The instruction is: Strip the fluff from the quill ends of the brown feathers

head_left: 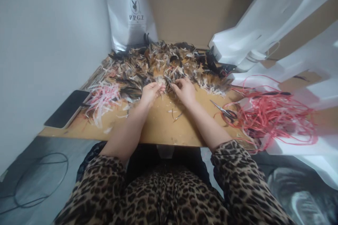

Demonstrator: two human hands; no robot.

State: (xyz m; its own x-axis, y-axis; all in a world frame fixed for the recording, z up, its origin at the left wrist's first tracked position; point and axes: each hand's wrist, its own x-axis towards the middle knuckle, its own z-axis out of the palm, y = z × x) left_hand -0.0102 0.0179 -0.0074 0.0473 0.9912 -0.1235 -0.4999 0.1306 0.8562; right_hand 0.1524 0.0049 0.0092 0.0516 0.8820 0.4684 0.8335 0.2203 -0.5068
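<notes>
Brown, black and cream feathers (148, 63) lie in a wide heap at the back of the wooden table. At the heap's front edge, my left hand (153, 93) pinches a small tuft of feathers (160, 79), pale and fluffy at the base. A short gap to the right, my right hand (185, 91) has its thumb and index finger drawn together beside dark feathers. What sits between those fingertips is too small to make out. Loose feather bits (177, 115) are scattered on the tabletop between my forearms.
A phone (67, 109) and pink-white plastic strips (102, 100) are at the left. Scissors (224, 110) lie right of my right forearm, beside a tangle of red plastic strips (277, 117). A printed white bag (133, 17) and cardboard (195, 7) stand behind the heap.
</notes>
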